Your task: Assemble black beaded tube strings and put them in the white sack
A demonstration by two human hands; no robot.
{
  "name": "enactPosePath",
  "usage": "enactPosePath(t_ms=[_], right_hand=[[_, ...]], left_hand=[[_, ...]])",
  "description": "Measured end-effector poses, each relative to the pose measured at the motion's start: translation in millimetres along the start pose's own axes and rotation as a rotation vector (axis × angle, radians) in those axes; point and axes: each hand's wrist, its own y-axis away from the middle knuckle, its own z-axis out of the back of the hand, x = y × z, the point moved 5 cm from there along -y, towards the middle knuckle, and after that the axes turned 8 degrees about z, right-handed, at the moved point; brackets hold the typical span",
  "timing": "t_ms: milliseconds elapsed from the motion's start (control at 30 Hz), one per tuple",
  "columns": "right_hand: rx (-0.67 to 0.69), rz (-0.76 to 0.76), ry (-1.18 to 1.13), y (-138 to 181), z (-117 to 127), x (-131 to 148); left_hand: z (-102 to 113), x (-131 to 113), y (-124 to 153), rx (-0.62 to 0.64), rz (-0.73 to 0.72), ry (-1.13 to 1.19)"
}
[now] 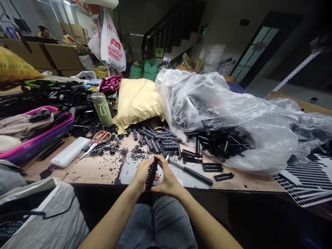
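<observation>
Both of my hands meet at the table's front edge around one black plastic strip (152, 172) studded with small white dots. My left hand (142, 174) wraps its fingers round the strip from the left. My right hand (167, 178) pinches it from the right, thumb near the top end. Just beyond my hands lie a pile of similar dotted strips (155, 137) and a black-handled tool (193, 172) on the wood. Plain black strips (218, 143) spill out of a clear plastic bag (233, 114).
On the left are scissors (97, 140), a white power bank (70, 152), a green bottle (102, 109) and a pink basket (36, 138). A yellow bag (137, 98) lies behind the strips. Dotted sheets (308, 181) sit at the right.
</observation>
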Motion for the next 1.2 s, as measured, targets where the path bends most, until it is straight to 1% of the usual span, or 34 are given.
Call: enactPosePath(t_ms=[100, 133, 167, 200, 267, 333, 400, 467, 500, 567, 600, 633, 700, 767, 833, 867, 933, 1000, 1067, 1133, 1167, 1200], right_hand=[[-0.053, -0.038, -0.009, 1, -6, -9], [-0.068, -0.048, 0.002, 1, -10, -13], [-0.087, -0.058, 0.023, 2, -14, -16], [-0.114, -0.065, 0.055, 2, -17, -20], [-0.165, -0.072, 0.141, 6, -22, -27], [-0.160, -0.074, 0.239, 14, -21, -35], [-0.138, -0.121, 0.402, 27, -6, -46], [-0.152, -0.257, 0.665, 45, 24, -60], [-0.154, -0.349, 0.812, 54, 42, -66], [-0.071, -0.461, 1.001, 67, 70, -72], [-0.017, -0.488, 1.029, 70, 78, -71], [0.030, -0.505, 1.009, 72, 82, -67], [0.058, -0.547, 0.864, 74, 81, -53], [0.014, -0.584, 0.666, 76, 70, -35], [-0.010, -0.589, 0.551, 77, 55, -21], [0.005, -0.597, 0.545, 78, 49, -18], [0.081, -0.629, 0.577, 78, 40, -16], [0.120, -0.640, 0.586, 74, 38, -13], [0.064, -0.591, 0.530, 64, 38, -5], [-0.001, -0.496, 0.461, 51, 33, 9], [0.005, -0.450, 0.447, 45, 27, 15], [0.045, -0.414, 0.459, 41, 18, 19]], left_hand=[[2, 2, -6, -0.003, 0.035, -0.084], [4, 4, -8, -0.010, 0.018, -0.133], [6, 5, -11, -0.027, -0.033, -0.212], [8, 5, -12, -0.058, -0.124, -0.330], [12, 7, -12, -0.151, -0.387, -0.660], [13, 13, -10, -0.221, -0.627, -1.024], [14, 23, -10, -0.215, -0.763, -1.326], [17, 28, -10, -0.173, -0.844, -1.558], [19, 28, -9, -0.157, -0.877, -1.647], [22, 25, -7, -0.158, -0.920, -1.770], [23, 23, -7, -0.174, -0.927, -1.813], [24, 21, -6, -0.195, -0.928, -1.851], [25, 19, -5, -0.243, -0.925, -1.911], [24, 20, -5, -0.282, -0.931, -1.945], [23, 21, -4, -0.305, -0.942, -1.950], [22, 21, -4, -0.312, -0.943, -1.949], [19, 23, -4, -0.326, -0.928, -1.949], [15, 27, -5, -0.354, -0.901, -1.934], [9, 32, -6, -0.385, -0.878, -1.892], [4, 41, -7, -0.367, -0.862, -1.840], [2, 46, -7, -0.335, -0.857, -1.814], [0, 50, -7, -0.305, -0.851, -1.783]])
